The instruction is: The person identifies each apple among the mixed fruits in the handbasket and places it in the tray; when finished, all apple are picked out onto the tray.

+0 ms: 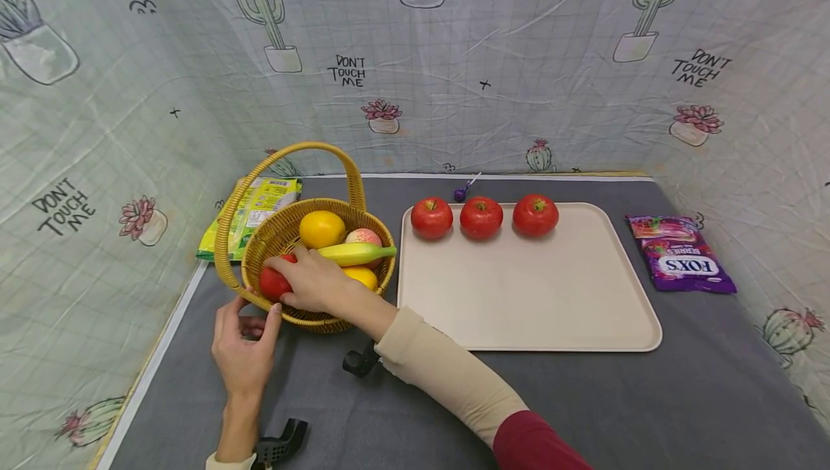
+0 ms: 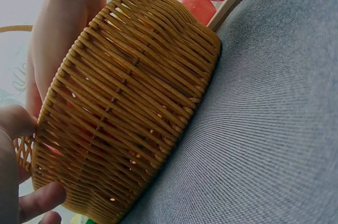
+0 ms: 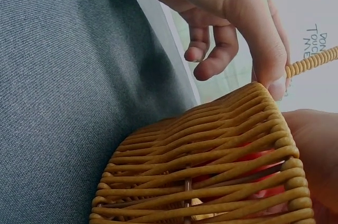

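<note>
A wicker basket [image 1: 327, 324] with a tall handle holds fruit on the left of the table. My left hand [image 1: 243, 347] pinches its near-left rim by the handle's foot, thumb on the near side; the other fingers hang bent outside. My right hand [image 1: 318, 281] reaches down into the basket, fingers curled over a red apple [image 1: 274, 284] at the left. Beside that hand lie a banana [image 1: 357, 254], a yellow lemon-like fruit [image 1: 322, 229], another yellow fruit [image 1: 362, 277] and a pinkish peach [image 1: 364, 237]. In both wrist views the basket wall largely hides the apple.
Three red apples [image 1: 481, 218] stand in a row along the back-left of a beige tray [image 1: 532, 297]. A wrapped lollipop [image 1: 461, 193] lies behind it. A purple candy bag [image 1: 681, 254] is at the right; a green-yellow packet [image 1: 269, 200] lies behind the basket. Patterned cloth walls surround the table.
</note>
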Demonstrator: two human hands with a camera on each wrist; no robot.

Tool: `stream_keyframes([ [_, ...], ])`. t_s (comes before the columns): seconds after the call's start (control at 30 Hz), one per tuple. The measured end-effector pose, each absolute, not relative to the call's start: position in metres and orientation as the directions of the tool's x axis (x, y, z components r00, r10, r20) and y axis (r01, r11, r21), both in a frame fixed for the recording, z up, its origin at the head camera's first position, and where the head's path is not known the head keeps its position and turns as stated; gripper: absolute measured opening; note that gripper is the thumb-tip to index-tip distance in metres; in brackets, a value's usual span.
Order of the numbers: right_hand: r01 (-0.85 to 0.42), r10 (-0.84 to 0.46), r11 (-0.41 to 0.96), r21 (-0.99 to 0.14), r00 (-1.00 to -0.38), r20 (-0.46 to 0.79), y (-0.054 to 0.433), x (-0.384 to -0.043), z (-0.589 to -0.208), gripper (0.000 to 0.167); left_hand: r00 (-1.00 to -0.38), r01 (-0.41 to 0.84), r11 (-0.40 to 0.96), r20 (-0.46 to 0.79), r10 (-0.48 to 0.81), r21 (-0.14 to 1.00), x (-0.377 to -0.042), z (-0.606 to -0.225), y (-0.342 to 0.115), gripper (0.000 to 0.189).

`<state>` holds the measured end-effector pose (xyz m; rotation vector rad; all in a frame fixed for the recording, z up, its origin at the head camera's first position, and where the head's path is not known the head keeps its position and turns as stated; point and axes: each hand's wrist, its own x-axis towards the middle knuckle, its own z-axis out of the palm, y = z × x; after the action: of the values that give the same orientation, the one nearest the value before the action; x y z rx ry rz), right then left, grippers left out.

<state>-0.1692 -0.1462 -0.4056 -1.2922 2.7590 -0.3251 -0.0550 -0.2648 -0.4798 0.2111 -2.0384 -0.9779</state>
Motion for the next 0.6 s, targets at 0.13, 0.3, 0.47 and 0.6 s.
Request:
stream_keyframes([
  [0.13,-0.748,-0.762,0.636,-0.188,-0.648,-0.002,-0.1472,-0.1683,-0.4051,0.067,-0.638,0.181,0.686,0.615,-0.464,0.705,-0.0546,-0.4799,-0.2652,0.048],
  [0.3,-0.751,-0.756,0.648,-0.131,-0.654,0.009,-0.1489,-0.1670,-0.4066,0.067,-0.642,0.178,0.684,0.610,-0.464,0.707,-0.0543,-0.4797,-0.2653,0.048],
  [0.47,-0.745,-0.752,0.651,-0.144,-0.659,0.009,-0.1491,-0.1655,-0.4055,0.068,-0.638,0.181,0.685,0.614,-0.464,0.705,-0.0542,-0.4802,-0.2661,0.048],
  [0.6,-0.757,-0.767,0.632,-0.167,-0.641,0.002,-0.1484,-0.1643,-0.4056,0.070,-0.643,0.169,0.691,0.610,-0.464,0.703,-0.0543,-0.4800,-0.2657,0.048],
])
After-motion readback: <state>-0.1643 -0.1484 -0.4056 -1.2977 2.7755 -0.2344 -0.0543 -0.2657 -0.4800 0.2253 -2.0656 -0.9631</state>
